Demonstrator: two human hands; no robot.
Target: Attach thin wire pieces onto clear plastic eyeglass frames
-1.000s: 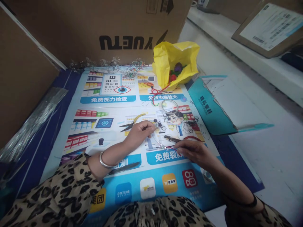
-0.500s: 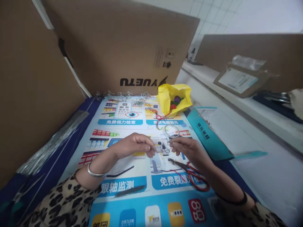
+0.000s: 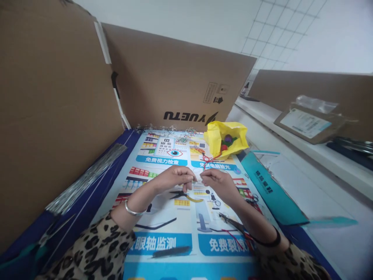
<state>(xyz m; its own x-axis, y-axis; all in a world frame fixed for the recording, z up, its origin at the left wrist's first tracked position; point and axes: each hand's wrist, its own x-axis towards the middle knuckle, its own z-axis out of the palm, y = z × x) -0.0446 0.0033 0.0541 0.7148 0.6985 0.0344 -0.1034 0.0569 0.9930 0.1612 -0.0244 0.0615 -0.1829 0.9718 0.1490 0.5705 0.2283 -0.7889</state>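
Above the counter [image 3: 132,142], around its mid & nearer the far edge, L hand [image 3: 183,179] & R hand [image 3: 217,182] had come almost tip to tip. L grip was pinched on a tiny pc [image 3: 197,179], thin & pale, too small to ID; R grip was pinched too, apparently on its other end. Main change: 1 s ago R hand held the scissors [image 3: 231,221]; half a sec later they were down. They lay toward the near R corner, partly hidden by R forearm [image 3: 259,225]. Hands also sat farther up the view (raised or shifted, couldn't tell), so pliers [image 3: 186,196] showed again just below L hand. Prob. meant tool use had paused & finger work on the pc was on. Yellow bag [image 3: 214,138] stood at far R corner, red cord [image 3: 205,160] trailing out, as before.
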